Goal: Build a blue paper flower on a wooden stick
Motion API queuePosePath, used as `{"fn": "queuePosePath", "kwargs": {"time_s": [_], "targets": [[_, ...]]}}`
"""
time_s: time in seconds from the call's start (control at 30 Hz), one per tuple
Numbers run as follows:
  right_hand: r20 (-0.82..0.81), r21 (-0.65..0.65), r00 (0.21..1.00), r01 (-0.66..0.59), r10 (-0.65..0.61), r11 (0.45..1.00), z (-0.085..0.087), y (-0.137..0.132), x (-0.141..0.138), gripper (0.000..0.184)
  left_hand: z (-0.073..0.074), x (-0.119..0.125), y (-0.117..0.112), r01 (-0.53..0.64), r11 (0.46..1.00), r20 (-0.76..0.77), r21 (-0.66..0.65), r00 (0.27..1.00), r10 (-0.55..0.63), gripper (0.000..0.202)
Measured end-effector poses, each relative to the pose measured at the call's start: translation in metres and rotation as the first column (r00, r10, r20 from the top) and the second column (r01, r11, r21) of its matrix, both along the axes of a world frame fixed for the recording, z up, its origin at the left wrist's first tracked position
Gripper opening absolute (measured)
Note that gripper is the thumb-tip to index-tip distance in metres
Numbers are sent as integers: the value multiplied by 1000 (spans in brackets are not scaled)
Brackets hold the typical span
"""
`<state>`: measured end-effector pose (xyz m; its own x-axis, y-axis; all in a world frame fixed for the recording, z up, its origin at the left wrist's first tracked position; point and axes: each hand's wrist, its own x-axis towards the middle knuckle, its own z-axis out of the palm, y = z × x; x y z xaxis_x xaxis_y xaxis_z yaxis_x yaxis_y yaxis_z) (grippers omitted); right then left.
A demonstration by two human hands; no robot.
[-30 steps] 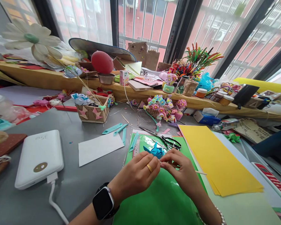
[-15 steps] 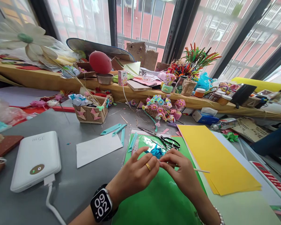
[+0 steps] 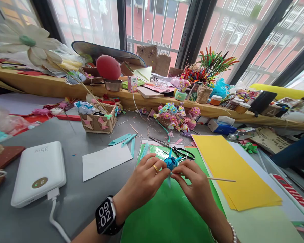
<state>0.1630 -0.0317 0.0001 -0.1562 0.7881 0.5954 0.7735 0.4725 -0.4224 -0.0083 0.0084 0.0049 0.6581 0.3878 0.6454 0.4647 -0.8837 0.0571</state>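
Note:
Between my two hands is a blue folded-paper flower [image 3: 171, 162] with pointed petals and a paler strip hanging under it. My left hand [image 3: 145, 179], wearing a ring and a watch, pinches the flower's lower left side. My right hand [image 3: 195, 184] has its thumb and fingertips closed by the flower's base. Out of its right side pokes a thin pale stick [image 3: 223, 179]; its other end is hidden in the fingers. Both hands are above a green sheet [image 3: 167, 212]. Black-handled scissors [image 3: 183, 153] lie just beyond the flower.
Light-blue folded strips [image 3: 120, 139] and a white paper [image 3: 107, 163] lie left of the hands. Yellow sheets [image 3: 235, 168] are at the right. A white power bank [image 3: 40, 172] with a cable sits far left. Behind stand a cardboard basket [image 3: 98, 123] and small craft flowers [image 3: 172, 116].
The blue flower has turned and come up, showing more petals and the hanging strip. Both hands have shifted slightly, and more of the stick sticks out to the right.

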Motion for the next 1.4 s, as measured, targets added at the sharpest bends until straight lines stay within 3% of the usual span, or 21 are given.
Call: {"fn": "queuePosePath", "kwargs": {"time_s": [0.33,0.57,0.87,1.1,1.27,1.33,1.4], "targets": [[15,4,1000,-13,13,1000,-5,0,0,7,-6,4,0,-28,999,-10,38,1000,29,31],[-5,-43,999,-52,52,998,-6,0,-1,7,-3,2,-4,-30,984,16,176,999,28,30],[18,59,999,-37,36,998,-4,1,0,12,-1,2,-7,-35,940,9,340,999,34,25],[47,178,999,5,-13,984,-5,-1,-3,10,-4,2,-8,-31,921,10,389,1000,29,22],[63,232,997,19,-34,972,-3,-2,-4,11,-2,0,-6,-23,954,74,300,997,1,20],[37,233,999,30,-40,972,-1,-2,-3,10,-1,-2,-4,-20,985,166,173,986,-9,16],[4,211,999,40,-42,977,1,-2,-2,9,0,-4,-1,-20,1000,297,-9,955,22,31]]}}
